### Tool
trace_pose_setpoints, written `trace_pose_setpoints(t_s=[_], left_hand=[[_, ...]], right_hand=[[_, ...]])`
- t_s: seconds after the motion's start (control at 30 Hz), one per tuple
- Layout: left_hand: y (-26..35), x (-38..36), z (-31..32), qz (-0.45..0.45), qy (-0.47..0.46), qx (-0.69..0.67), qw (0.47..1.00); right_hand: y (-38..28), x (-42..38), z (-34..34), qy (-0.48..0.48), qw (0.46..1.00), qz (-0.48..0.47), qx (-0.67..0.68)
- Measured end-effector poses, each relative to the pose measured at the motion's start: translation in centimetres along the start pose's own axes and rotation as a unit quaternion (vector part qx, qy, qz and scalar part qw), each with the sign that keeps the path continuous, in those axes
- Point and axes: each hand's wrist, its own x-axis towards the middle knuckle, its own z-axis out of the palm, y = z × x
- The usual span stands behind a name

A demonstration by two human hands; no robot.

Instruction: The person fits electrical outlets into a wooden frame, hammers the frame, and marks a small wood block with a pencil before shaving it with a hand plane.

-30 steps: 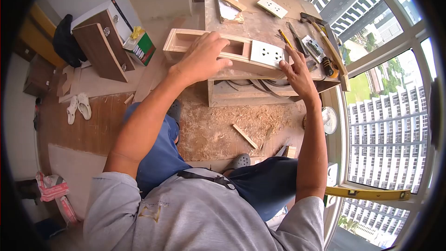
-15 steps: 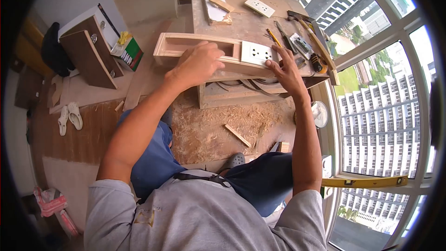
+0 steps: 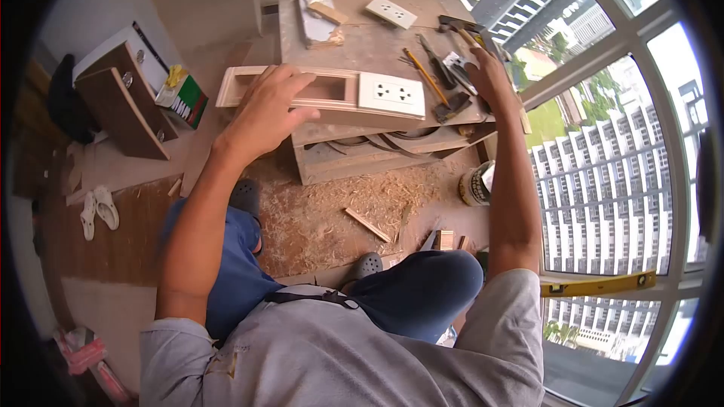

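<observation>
I see the right hand (image 3: pixel 492 79) now off the white socket (image 3: pixel 391 96) and near the hammer (image 3: pixel 465 35), leaving only the left hand (image 3: pixel 270 102) across the wooden box (image 3: pixel 362 115) at the table's (image 3: pixel 358 38) near edge; I cannot tell whether either hand grips

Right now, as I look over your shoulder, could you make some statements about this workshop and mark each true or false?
1. The left hand is at the wooden box. True.
2. A white socket panel sits at one end of the box. True.
3. The right hand rests on that panel. False: the right hand is apart from it, near the tools.
4. The pencil is blue. False: the pencil is yellow.
5. Shavings litter the floor. True.
</observation>
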Motion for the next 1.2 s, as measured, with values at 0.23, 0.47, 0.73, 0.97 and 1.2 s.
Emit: trace_pose_setpoints(t_s=[0.23,0.47,0.73,0.97,1.2], left_hand=[[-2.2,-0.8,-2.0,-0.036,0.031,-0.013,0.999],[-0.6,1.1,-2.0,-0.019,0.103,-0.183,0.977],[1.9,6.0,-6.2,0.029,-0.086,-0.391,0.916],[-1.5,5.8,-6.1,0.065,-0.138,0.019,0.988],[-0.3,9.1,-3.7,0.070,-0.307,0.125,0.941]], right_hand=[[3.7,4.4,2.8,-0.111,0.990,-0.006,-0.091],[-5.5,1.9,-2.3,0.060,0.956,0.102,0.269],[-25.7,-6.1,-1.3,-0.062,0.831,-0.081,0.547],[-21.3,-6.5,-2.9,0.009,0.880,-0.017,0.474],[-15.3,-9.1,-0.8,0.017,0.874,0.080,0.478]])
